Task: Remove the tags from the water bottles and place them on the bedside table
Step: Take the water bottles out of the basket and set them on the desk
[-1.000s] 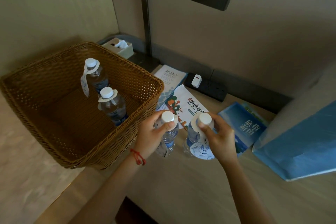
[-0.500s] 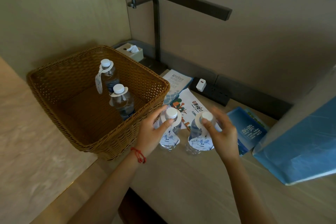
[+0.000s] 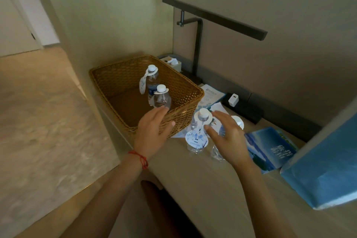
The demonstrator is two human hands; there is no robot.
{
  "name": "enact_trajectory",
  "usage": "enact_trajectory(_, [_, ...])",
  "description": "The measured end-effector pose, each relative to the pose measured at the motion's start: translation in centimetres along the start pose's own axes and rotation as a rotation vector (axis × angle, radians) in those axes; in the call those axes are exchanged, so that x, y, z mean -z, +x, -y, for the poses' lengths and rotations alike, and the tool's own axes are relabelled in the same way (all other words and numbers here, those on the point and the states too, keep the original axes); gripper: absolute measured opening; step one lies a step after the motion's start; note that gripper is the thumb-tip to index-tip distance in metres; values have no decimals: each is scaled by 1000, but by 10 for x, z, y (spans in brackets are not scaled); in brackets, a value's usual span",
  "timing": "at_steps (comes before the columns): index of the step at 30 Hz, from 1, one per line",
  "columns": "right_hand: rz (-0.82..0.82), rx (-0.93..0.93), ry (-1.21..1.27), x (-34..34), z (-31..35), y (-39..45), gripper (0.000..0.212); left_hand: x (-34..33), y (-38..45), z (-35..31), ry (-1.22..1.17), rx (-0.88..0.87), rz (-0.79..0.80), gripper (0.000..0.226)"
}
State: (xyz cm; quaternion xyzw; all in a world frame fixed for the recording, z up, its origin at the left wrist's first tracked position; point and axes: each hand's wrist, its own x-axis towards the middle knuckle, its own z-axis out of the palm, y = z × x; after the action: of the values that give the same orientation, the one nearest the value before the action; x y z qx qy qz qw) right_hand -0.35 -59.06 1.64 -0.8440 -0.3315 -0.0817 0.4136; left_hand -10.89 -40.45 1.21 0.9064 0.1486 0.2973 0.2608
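Note:
Two clear water bottles stand on the beige bedside table. The left bottle has a white cap and a round white-and-blue tag hanging from its neck. The right bottle is mostly hidden behind my right hand, which hovers open just in front of it. My left hand, with a red string on the wrist, is open and off the bottles, over the near rim of the wicker basket. Two more tagged bottles stand inside the basket.
Leaflets and a blue booklet lie behind and right of the bottles. A blue box stands at the right. A power strip with a white charger, a dark desk lamp and a tissue box line the wall.
Both hands have let go of the two bottles on the table and opened. My left hand has moved left toward the basket. The view has pulled back and swung left.

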Motion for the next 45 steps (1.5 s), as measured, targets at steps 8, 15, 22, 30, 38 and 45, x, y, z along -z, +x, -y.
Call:
enact_trajectory(8, [115,82,-14,-23,44,6,44,48,-20,34,231,144,30,56])
enact_trajectory(15, [89,41,30,-59,65,35,44,74,6,67,166,150,-36,54])
enact_trajectory(22, [7,19,40,-97,72,90,41,72,74,118,59,100,29,54])
enact_trajectory(30, [-16,-111,16,-143,67,139,42,50,154,173,-27,65,128,52])
enact_trajectory(38, [29,-163,33,-167,50,157,43,12,199,191,-97,91,181,51])
enact_trajectory(45, [86,-172,71,-178,36,161,41,-9,228,194,-184,123,154,46])
